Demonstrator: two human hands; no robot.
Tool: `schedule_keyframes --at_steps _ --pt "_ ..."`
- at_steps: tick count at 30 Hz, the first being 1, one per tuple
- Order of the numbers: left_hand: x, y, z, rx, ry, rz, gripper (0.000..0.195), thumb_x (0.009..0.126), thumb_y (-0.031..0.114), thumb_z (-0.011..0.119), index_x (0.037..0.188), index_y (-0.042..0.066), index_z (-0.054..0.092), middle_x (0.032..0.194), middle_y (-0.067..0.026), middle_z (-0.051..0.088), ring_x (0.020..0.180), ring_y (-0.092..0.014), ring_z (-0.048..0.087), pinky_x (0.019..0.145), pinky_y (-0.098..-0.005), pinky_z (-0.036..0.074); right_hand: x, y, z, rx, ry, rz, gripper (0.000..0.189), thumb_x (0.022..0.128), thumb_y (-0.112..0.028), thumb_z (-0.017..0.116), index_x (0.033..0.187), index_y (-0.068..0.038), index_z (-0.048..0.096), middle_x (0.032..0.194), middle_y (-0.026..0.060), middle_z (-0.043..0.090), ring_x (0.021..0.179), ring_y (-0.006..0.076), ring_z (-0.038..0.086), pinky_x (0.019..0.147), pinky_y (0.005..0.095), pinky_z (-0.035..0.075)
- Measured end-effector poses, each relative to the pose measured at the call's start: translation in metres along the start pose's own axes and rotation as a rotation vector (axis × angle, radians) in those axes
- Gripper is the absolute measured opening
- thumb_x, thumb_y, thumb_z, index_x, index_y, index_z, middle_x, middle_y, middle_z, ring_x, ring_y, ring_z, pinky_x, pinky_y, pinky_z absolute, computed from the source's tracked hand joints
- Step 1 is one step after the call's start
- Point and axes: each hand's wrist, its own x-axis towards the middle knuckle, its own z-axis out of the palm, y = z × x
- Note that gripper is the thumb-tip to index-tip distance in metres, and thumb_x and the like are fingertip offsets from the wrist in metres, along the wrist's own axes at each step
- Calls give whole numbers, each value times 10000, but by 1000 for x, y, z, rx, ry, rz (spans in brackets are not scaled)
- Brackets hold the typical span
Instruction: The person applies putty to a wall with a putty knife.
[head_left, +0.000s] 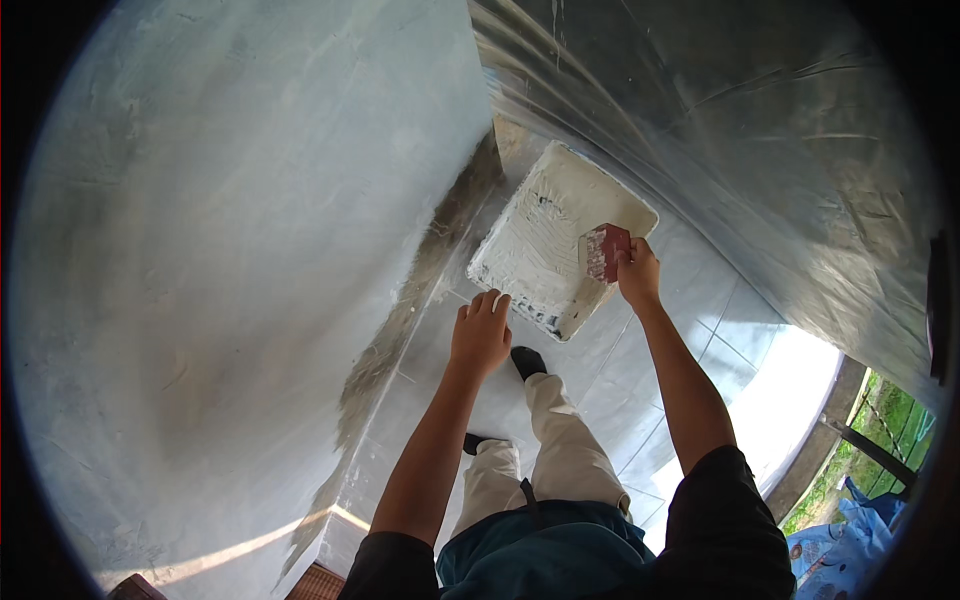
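Observation:
A white paint tray (525, 217), coated with thick pale paint, is tilted in front of me. My left hand (484, 330) has its fingers over the tray's near left edge, gripping it; the thumb is mostly hidden. In my right hand (639, 274) is a red block-shaped paint applicator (616, 247), its left side smeared with white paint. That applicator is over the tray's right part; whether it touches the paint I cannot tell. Ridged marks run through the paint in the middle of the tray.
A pale, smoothly coated wall (247, 225) rises at left, with a bare darker strip (427, 277) along its foot. Plastic sheeting (720, 150) hangs at right. Grey floor tiles (637, 375) lie below, with my shoes on them. Blue patterned cloth (840, 547) is at lower right.

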Motion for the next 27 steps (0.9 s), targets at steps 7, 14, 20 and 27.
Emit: schedule_keyframes --at_steps 7,14,20,27 --pt "-3 -5 54 -80 -119 -16 445 821 73 596 1255 72 499 1313 -117 524 1229 -307 500 972 -468 421 -4 41 33 -194 105 -33 179 871 -67 567 1045 -27 576 864 215 686 797 408 668 706 487 520" --pt "-7 -3 82 -96 -156 -11 456 817 74 604 1259 70 494 1302 -119 525 1226 -307 502 970 -468 422 7 43 54 -257 132 -106 225 880 -90 547 1103 -59 557 840 244 670 771 458 646 688 548 512" --pt "-10 -1 88 -69 -150 -10 484 807 109 638 1268 76 496 1339 -130 493 1241 -293 485 970 -447 424 16 48 59 -256 138 -134 163 905 -124 559 1055 -63 564 827 241 670 758 462 642 672 551 507" --pt "-14 3 83 -44 -119 -31 490 800 88 643 1265 67 487 1388 -152 427 1246 -318 469 952 -452 436 21 44 62 -261 144 -179 147 908 -125 564 1040 -61 561 793 231 674 732 453 651 660 550 512"
